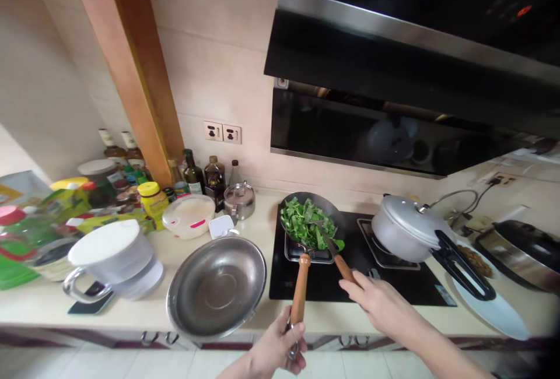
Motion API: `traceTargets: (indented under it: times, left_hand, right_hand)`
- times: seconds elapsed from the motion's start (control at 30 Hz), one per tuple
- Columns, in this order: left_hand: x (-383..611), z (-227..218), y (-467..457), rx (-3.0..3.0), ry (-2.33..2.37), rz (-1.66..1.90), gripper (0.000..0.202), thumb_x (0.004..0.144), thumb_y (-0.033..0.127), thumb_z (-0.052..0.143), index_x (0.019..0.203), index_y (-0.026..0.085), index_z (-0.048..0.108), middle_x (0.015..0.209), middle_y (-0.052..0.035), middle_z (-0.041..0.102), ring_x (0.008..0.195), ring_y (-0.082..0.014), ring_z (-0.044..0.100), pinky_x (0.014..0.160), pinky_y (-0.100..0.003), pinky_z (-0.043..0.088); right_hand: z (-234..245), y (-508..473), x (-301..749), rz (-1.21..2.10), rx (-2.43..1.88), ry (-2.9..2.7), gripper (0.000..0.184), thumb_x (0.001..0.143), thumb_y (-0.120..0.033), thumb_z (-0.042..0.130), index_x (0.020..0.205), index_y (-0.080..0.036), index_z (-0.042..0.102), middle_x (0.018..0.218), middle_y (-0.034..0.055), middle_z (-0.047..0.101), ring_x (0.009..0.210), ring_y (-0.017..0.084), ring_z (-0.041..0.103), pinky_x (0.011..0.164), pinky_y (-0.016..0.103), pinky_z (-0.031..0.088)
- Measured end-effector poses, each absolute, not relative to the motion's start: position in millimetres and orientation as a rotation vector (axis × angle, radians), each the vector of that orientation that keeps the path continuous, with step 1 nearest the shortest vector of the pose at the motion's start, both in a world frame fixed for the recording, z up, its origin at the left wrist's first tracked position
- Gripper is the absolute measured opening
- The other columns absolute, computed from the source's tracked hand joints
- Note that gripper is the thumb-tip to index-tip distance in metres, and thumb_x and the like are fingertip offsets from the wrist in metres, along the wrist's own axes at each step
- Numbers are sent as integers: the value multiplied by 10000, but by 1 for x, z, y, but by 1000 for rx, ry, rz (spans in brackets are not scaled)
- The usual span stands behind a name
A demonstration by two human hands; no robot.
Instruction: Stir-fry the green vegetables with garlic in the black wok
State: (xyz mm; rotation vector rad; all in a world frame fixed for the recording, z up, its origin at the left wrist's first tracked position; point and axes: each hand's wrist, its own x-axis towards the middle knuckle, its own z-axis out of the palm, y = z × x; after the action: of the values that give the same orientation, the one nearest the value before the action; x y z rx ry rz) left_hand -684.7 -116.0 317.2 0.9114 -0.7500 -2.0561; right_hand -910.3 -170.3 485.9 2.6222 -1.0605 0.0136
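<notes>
My left hand (282, 341) wraps the cylindrical wooden handle (300, 291) of the dark, round wok (336, 211). My right hand (371, 302) grips the wooden-handled spatula (343, 265); its flat metal blade sits among leafy greens (304, 214) heaped inside the wok, over the left burner (289, 253).

A kitchen, shown by its cooktop (324, 287) and range hood (385, 46).

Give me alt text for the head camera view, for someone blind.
Left hand grips the wooden handle of a dark pan of leafy greens; right hand holds a spatula in them. A pressure cooker sits to the right.
</notes>
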Motion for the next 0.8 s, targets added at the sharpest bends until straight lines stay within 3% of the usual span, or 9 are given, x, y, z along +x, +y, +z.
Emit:
traceTargets:
  times: [0.1, 0.27, 0.4, 0.53, 0.67, 0.8]
  left_hand:
    - [-684, 318, -114, 921, -757, -2067, 976, 554, 722, 707, 1251, 212, 252, 648, 40, 605, 517, -141, 586, 512, -270, 409]
    - [-681, 314, -114, 898, -805, -2119, 993, 470, 735, 735, 1183, 210, 286, 626, 56, 592, 501, -122, 569, 512, -257, 407]
    - [-680, 315, -115, 861, -794, -2084, 885, 496, 693, 747, 1108, 211, 326, 618, 64, 576, 472, -97, 537, 474, -238, 380]
    - [-679, 313, -117, 806, -813, -2095, 834, 496, 668, 753, 1051, 207, 334, 589, 71, 562, 424, -94, 510, 432, -241, 378]
    - [-678, 303, -119, 792, -780, -2118, 895, 474, 681, 752, 1080, 182, 322, 588, 67, 557, 404, -100, 505, 401, -240, 371]
    - [-673, 302, -118, 801, -755, -2147, 948, 508, 646, 756, 1175, 163, 286, 597, 64, 569, 416, -97, 505, 396, -228, 355]
  right_hand:
    - [486, -193, -887, -89, 2623, -1178, 438, 785, -27, 415, 1108, -228, 633, 893, 62, 655, 653, 161, 650, 597, 258, 520]
    - [502, -222, -868, 309, 2633, -1350, 317, 934, -180, 370, 1163, -228, 583, 1006, 68, 652, 788, 161, 662, 733, 282, 543]
    - [479, -218, -852, 230, 2660, -1266, 347, 915, -157, 386, 1167, -237, 611, 1061, 80, 665, 835, 178, 681, 729, 288, 562]
    - [449, -191, -872, 29, 2633, -1220, 397, 876, -129, 400, 1145, -272, 654, 1134, 85, 672, 748, 173, 701, 668, 283, 581]
    - [474, -151, -904, 110, 2530, -1179, 392, 887, -227, 439, 1220, -324, 620, 1218, 85, 649, 908, 218, 705, 720, 293, 596]
    - [506, -117, -882, 187, 2533, -1135, 305, 898, -318, 483, 1161, -308, 637, 1091, 72, 688, 812, 186, 707, 657, 249, 579]
